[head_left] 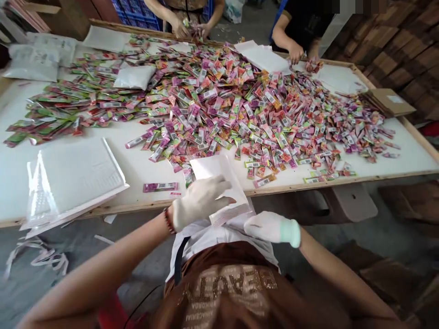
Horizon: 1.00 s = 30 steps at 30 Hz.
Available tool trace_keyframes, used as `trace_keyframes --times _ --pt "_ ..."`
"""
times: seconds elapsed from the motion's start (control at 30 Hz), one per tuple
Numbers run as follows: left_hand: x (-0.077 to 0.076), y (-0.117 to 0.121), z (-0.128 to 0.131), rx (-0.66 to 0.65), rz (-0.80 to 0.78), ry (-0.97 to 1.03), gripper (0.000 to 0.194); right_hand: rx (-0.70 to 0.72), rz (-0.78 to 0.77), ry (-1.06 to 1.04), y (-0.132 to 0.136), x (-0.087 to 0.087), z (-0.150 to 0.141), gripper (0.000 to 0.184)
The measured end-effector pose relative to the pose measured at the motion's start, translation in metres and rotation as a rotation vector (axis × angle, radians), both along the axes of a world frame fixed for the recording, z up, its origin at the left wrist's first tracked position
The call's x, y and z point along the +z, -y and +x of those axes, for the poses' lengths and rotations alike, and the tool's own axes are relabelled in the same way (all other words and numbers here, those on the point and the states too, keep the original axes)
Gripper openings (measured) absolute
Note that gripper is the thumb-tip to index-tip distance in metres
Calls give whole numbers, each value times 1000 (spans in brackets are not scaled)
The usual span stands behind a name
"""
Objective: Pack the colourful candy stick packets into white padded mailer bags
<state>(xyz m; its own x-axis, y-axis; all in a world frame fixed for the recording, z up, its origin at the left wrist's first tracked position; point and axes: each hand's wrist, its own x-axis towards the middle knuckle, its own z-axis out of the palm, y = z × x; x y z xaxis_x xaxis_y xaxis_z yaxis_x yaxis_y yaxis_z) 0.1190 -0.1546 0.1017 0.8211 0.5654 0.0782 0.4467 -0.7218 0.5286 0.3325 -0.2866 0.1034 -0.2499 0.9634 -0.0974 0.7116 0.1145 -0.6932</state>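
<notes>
A white padded envelope (236, 194) lies slanted across the table's near edge, its lower end over my lap. My left hand (200, 201), in a white glove, rests on its left side with fingers stretched over the surface and apart. At the lower right corner, my right hand (265, 227), gloved in white with a mint cuff, has its fingers closed on the envelope's edge; the fingertips are partly hidden. Just beyond lies a large heap of small colourful stick sachets (219, 105). A single purple sachet (160, 187) lies left of my left hand.
A stack of white padded envelopes (77, 176) sits at the left front. Filled white packages (32, 61) stand at the far left, another (134, 77) on the heap. Two people's hands (187, 29) handle sachets across the table. A cardboard piece (393, 101) lies right.
</notes>
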Motion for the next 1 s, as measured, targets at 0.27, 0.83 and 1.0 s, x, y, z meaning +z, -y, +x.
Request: trace_keyframes --times 0.27,0.83,1.0 --pt "-86 67 -42 572 -1030 293 55 -56 331 27 -78 -23 -12 50" --pt "-120 77 -60 724 -1671 680 38 217 378 -217 -19 -108 -87 25" --pt "-109 73 -69 697 -1477 605 36 -108 18 -488 16 -88 -30 23"
